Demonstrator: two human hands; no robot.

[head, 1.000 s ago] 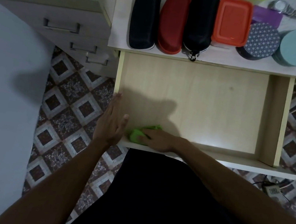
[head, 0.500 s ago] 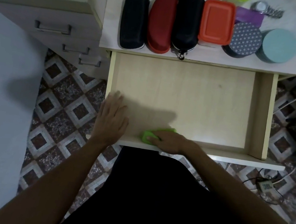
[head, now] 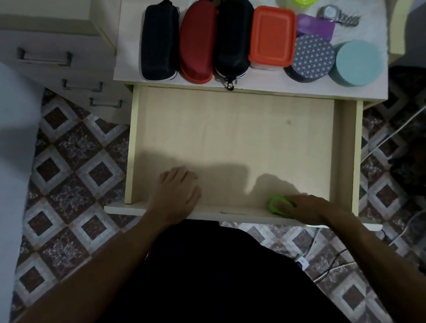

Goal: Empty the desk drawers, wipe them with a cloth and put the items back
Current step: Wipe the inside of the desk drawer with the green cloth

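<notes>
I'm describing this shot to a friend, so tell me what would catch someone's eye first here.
The open drawer fills the middle, bare inside except for the bright green cloth that the right hand presses into its near right corner. The left hand rests flat at the near left. Above, on the desk top, stands a row of emptied items, led by an orange-lidded box and a red case.

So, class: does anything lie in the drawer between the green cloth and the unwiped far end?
Nothing visible does. The right hand presses the green cloth at the near edge; the drawer floor beyond is bare. The cases and boxes sit on the desk top.
</notes>
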